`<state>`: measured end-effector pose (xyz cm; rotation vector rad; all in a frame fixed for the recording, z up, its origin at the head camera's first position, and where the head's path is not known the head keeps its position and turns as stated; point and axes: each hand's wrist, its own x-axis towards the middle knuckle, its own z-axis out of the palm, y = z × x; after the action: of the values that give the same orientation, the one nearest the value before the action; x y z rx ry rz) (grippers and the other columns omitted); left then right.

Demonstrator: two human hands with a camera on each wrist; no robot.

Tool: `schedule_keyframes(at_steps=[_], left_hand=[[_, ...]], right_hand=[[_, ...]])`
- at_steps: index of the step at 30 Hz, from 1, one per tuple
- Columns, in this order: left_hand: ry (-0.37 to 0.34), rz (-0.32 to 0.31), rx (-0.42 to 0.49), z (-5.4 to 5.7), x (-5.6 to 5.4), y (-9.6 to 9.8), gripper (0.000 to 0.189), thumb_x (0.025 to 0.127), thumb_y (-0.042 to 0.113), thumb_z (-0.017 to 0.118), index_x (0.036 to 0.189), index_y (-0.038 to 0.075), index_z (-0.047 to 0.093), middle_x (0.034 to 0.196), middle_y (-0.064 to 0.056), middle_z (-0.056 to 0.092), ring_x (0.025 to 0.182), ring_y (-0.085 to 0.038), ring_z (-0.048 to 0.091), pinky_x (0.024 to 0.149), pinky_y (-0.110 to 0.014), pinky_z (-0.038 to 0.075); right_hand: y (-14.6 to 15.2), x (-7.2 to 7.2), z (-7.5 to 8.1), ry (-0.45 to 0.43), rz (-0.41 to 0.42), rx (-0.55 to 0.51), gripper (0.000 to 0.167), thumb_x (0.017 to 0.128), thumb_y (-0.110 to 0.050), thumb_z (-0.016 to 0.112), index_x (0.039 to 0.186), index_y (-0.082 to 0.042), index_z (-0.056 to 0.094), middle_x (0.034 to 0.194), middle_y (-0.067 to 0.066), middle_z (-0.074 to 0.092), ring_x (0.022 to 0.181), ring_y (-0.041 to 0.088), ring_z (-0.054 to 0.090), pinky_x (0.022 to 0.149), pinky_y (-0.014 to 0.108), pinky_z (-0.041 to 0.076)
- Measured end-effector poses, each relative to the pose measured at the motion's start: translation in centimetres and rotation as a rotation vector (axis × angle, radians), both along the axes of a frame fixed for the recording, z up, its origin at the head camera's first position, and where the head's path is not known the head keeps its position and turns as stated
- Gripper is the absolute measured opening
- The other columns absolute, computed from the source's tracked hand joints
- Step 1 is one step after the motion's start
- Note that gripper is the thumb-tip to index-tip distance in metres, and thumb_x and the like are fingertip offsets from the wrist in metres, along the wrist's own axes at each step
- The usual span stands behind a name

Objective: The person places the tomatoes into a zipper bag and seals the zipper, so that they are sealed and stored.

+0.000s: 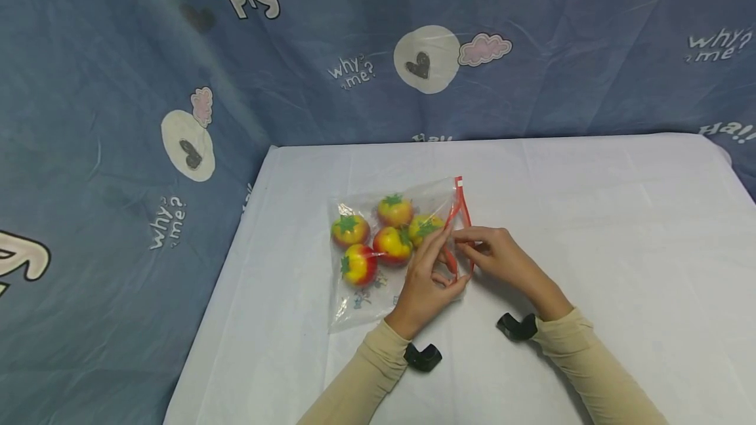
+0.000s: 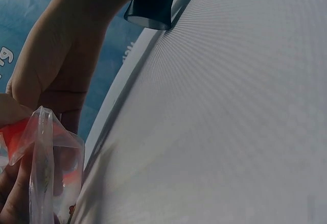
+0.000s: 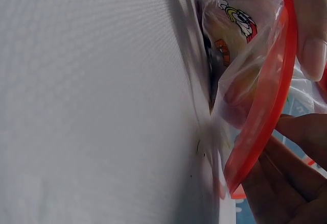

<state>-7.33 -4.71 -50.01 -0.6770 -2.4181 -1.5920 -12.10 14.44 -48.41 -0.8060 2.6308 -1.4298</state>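
Pinched the red rim (image 1: 466, 207) of the clear bag (image 1: 347, 317) on its right side with the thumb and fingers of the right hand (image 1: 502, 260). Gripped the rim from the left with the left hand (image 1: 420, 286), fingers bent and partly spread; could not tell exactly which fingertips met. Had the bag flat on the white table (image 1: 602, 228), five red-and-yellow fruits (image 1: 392, 246) inside, left of the rim.

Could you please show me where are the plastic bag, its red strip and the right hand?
Plastic bag (image 1: 344, 307): head view, bare film near its lower left corner.
Red strip (image 3: 266, 122): right wrist view, middle of its length.
Right hand (image 1: 499, 258): head view, back of the hand.
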Motion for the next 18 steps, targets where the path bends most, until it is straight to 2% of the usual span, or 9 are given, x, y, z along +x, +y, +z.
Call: schedule_keyframes(at_steps=[6, 12, 18], left_hand=[[0.011, -0.002, 0.004, 0.0, -0.03, 0.02, 0.09, 0.08, 0.004, 0.087, 0.158, 0.008, 0.042, 0.154, -0.007, 0.046, 0.096, -0.021, 0.063, 0.064, -0.014, 0.06], [0.029, -0.001, -0.007, -0.09, -0.09, 0.04, 0.093, 0.08, 0.005, 0.087, 0.16, 0.017, 0.04, 0.154, -0.006, 0.046, 0.097, -0.02, 0.062, 0.064, -0.013, 0.06], [-0.002, -0.005, 0.001, -0.13, -0.01, -0.01, 0.093, 0.081, 0.005, 0.087, 0.159, 0.021, 0.041, 0.156, -0.005, 0.045, 0.099, -0.021, 0.063, 0.065, -0.014, 0.06]], right_hand=[[0.02, 0.0, 0.13, -0.005, 0.005, -0.002, 0.03, 0.093, 0.005, 0.069, 0.123, 0.002, 0.073, 0.115, 0.019, 0.076, 0.103, 0.033, 0.074, 0.085, 0.042, 0.065], [0.12, -0.07, -0.01, 0.002, 0.0, 0.005, 0.03, 0.093, 0.004, 0.07, 0.123, 0.001, 0.073, 0.115, 0.016, 0.076, 0.101, 0.03, 0.074, 0.085, 0.042, 0.065], [0.12, -0.14, -0.05, 0.008, 0.001, 0.007, 0.029, 0.093, 0.004, 0.069, 0.122, 0.0, 0.074, 0.114, 0.016, 0.077, 0.1, 0.028, 0.074, 0.085, 0.041, 0.065]])
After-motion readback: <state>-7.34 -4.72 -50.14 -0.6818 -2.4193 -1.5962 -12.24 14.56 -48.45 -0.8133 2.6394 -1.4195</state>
